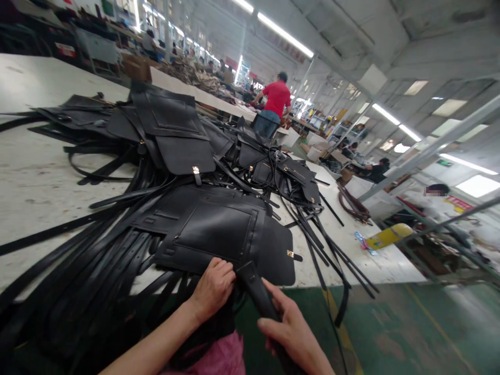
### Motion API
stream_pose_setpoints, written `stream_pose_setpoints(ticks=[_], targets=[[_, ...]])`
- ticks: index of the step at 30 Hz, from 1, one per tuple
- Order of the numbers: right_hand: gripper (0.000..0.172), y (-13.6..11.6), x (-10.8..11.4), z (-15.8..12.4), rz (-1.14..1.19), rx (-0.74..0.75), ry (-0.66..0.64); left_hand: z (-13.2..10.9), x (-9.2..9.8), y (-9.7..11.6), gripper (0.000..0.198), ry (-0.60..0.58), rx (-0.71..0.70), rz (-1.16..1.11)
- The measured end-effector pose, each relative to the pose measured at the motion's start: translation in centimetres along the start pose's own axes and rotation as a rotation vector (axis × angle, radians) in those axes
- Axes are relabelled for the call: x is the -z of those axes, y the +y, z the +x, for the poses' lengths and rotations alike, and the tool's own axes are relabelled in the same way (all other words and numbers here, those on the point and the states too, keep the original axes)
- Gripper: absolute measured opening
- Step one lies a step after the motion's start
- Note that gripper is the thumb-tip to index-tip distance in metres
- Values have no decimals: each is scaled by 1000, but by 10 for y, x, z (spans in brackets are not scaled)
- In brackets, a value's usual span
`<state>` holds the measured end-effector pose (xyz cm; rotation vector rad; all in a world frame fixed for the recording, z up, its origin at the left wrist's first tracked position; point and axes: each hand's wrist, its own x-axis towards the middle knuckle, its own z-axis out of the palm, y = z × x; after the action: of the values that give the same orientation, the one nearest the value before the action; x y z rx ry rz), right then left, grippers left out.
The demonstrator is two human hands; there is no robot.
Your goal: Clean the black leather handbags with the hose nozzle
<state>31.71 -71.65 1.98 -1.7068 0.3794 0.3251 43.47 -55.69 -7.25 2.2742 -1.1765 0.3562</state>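
A flat black leather bag piece (214, 229) lies at the table's front edge, its flap to the right with a small gold clasp (290, 254). My left hand (215, 288) is closed at the near edge of this piece, fingers curled over it; the fingertips are partly hidden. In my right hand (291, 325) is a wide black leather strap (255, 289), with the thumb on one side and fingers on the other. Its upper end rests against the bag's near edge, beside my left hand. The strap's lower part runs down out of view.
Black bag pieces (175, 125) are heaped behind on the white table (31, 177). Many long black straps (78, 276) hang over the front left edge. A yellow roll (390, 236) and brown straps (353, 204) lie at right. A person in a red shirt (276, 98) stands beyond.
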Motion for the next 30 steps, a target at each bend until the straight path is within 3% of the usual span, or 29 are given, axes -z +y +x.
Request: stream_pose_setpoints(ticks=[5, 9, 12, 15, 18, 21, 24, 27, 30], targets=[[66, -11, 8, 44, 41, 127, 75, 2, -5, -6, 21, 27, 3, -37], [66, -42, 36, 97, 63, 123, 129, 8, -1, -6, 20, -4, -22, -48], [52, -67, 58, 135, 48, 87, 87, 13, 0, -6, 20, -22, -23, -37], [28, -86, 69, 170, 36, 50, 99, 13, 1, -3, 19, -30, -16, -46], [21, -98, 72, 192, 41, 48, 117, 13, 8, 3, 15, -54, 22, -83], [24, -102, 75, 194, 64, 118, 155, 20, 28, -2, 12, -97, 70, -192], [41, -100, 86, 178, 110, 224, 216, 37, 59, -37, 13, 67, 232, -242], [55, -94, 97, 152, 143, 270, 219, 61, 84, -97, 40, 319, 594, -176], [60, -84, 101, 130, 152, 246, 173, 82, 92, -152, 67, 300, 996, -346]])
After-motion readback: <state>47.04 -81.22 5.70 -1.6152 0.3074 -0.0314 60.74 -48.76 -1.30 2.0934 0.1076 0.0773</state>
